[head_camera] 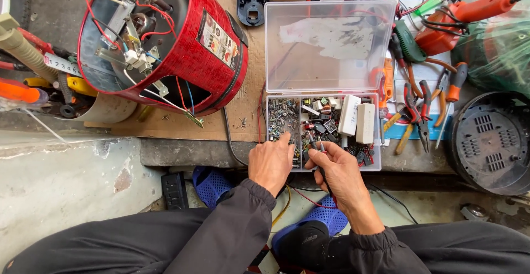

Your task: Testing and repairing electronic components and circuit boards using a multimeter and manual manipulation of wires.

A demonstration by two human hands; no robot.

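Centre frame, the left hand [270,163] picks with open fingers in a clear plastic compartment box [323,130] of small electronic parts; the right hand [339,172] pinches thin metal tweezers [314,144], best kept low and steady

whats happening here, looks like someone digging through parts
A person seated above a cluttered work surface has both hands in a clear plastic compartment box with its lid open. The left hand fingers the compartment of tiny metal components; the right hand pinches a thin dark probe-like tool over the next compartment. An opened red cylindrical appliance with exposed wiring lies to the left, pliers to the right.
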